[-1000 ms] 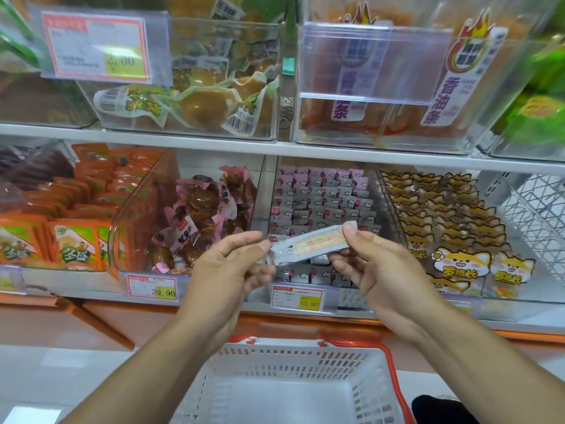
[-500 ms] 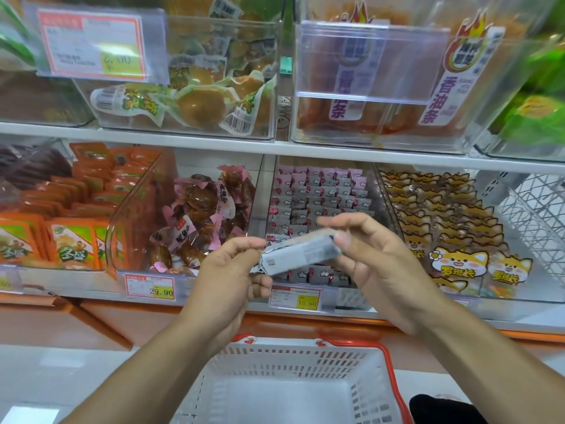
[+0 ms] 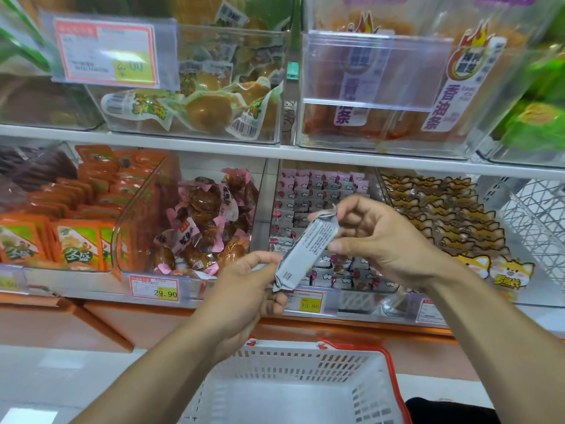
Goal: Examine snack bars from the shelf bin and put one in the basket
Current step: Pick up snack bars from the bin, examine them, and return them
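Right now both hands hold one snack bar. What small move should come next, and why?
Probably lower the snack bar toward the basket. The left hand pinches its lower end and the right hand its upper end, printed back turned up, so the check seems nearly done. The basket below holds no bar that I can see.

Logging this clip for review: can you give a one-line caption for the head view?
Both hands, left hand and right hand, hold a grey snack bar tilted above the white basket.

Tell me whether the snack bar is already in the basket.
No: both the left hand and right hand hold the snack bar up above the basket.
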The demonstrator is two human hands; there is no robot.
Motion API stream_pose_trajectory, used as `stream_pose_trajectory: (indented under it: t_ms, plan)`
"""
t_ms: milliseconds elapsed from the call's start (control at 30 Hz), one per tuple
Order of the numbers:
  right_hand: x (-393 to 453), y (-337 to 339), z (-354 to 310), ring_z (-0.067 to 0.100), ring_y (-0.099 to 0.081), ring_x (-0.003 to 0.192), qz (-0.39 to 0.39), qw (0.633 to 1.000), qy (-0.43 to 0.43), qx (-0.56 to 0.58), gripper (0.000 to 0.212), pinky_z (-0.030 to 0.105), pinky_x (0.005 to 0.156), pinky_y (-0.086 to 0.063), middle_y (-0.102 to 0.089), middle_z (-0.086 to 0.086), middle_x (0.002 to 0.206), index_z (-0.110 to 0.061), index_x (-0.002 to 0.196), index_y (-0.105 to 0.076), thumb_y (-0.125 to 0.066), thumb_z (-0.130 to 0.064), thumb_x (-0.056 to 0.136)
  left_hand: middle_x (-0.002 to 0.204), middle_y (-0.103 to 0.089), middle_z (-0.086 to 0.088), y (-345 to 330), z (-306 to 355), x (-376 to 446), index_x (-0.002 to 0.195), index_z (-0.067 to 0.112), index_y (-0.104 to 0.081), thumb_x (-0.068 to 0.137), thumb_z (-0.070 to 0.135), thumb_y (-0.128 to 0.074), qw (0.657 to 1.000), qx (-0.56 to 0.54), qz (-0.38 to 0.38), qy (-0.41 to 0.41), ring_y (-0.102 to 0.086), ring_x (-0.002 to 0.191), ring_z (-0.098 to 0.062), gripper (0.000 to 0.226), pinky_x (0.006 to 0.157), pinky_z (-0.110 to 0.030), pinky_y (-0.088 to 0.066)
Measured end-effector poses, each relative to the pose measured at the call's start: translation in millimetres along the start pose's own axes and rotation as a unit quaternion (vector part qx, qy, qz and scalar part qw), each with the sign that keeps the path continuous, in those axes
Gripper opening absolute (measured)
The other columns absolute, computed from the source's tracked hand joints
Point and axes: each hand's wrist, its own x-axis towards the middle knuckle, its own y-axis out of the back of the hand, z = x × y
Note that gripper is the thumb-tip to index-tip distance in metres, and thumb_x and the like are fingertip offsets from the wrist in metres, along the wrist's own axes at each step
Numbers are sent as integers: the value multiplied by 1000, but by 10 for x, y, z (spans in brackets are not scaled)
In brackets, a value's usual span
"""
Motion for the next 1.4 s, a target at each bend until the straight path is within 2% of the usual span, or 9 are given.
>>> stream_pose_trajectory:
  t_ms: [133, 233, 400, 500, 633, 800, 1100, 1300, 1400]
  plan:
    - [68, 11, 21, 31, -64, 99, -20, 1000, -10, 0, 43, 31, 72, -56, -68, 25, 118, -14, 101, -46, -79, -1, 75, 69, -66, -7, -14, 21, -15, 106, 6, -69, 98, 8, -58, 999, -26, -34, 33, -51, 39, -6, 14, 34, -14, -42]
    - [109, -20, 37, 19, -68, 85, 18, 999, -20, 28, 40, 28, 62, -54, -74, 9, 98, -12, 99, -47, -75, 0, 74, 73, -64, -10, -19, 34, -20, 110, 3, -69, 99, 8, -57, 998, -47, -28, 32, -56, 43, -11, 17, 38, -17, -48]
    - [320, -69, 135, 36, -69, 106, 303, 952, 40, -4, 37, 41, 88, -60, -70, 18, 104, -2, 109, -52, -75, 3, 81, 73, -68, -10, -16, -79, 9, 100, 22, -65, 98, 8, -59, 982, 152, 39, -106, -72, 61, -26, 15, 56, -31, -59]
    - [457, -83, 245, 27, -69, 90, 395, 888, 93, -219, 42, 34, 71, -58, -68, 7, 92, -25, 95, -47, -78, 0, 83, 75, -70, -3, -26, -179, 1, 90, 42, -63, 94, 19, -64, 952, 263, 19, -158, -73, 69, -18, 23, 66, -35, -61]
    - [556, -153, 400, -1, -68, 84, 353, 858, 128, -351, 43, 24, 68, -53, -66, -19, 89, -39, 99, -43, -76, -13, 88, 76, -69, 2, -1, -266, 30, 105, 43, -59, 99, 26, -58, 906, 382, 29, -182, -67, 71, -8, 18, 65, -23, -56]
    - [616, -87, 445, 10, -68, 82, 310, 827, 114, -454, 46, 28, 65, -55, -68, -6, 91, -41, 98, -38, -75, -15, 90, 78, -65, 7, -19, -286, 2, 114, 39, -58, 99, 22, -57, 876, 436, 20, -205, -62, 75, -6, 22, 59, -14, -50]
    - [675, 17, 456, 0, -64, 82, 268, 836, 102, -469, 42, 26, 68, -54, -64, -16, 92, -45, 102, -39, -72, -20, 92, 76, -66, 5, -20, -281, -3, 118, 37, -59, 99, 23, -56, 866, 452, 16, -213, -62, 71, -7, 24, 60, -13, -47]
    - [707, 14, 507, -30, -54, 84, 289, 832, 147, -451, 45, -3, 65, -41, -63, -21, 100, -40, 118, -46, -70, -11, 94, 76, -65, 6, -9, -278, -8, 118, 38, -58, 98, 25, -57, 861, 461, 16, -213, -62, 72, -5, 24, 60, -15, -49]
    - [687, 49, 500, -24, -55, 84, 273, 810, 157, -494, 42, 6, 70, -47, -63, -14, 113, -36, 116, -50, -70, -9, 92, 76, -65, 8, -13, -274, -6, 119, 37, -58, 98, 25, -58, 858, 467, 17, -213, -62, 74, -4, 25, 60, -13, -48]
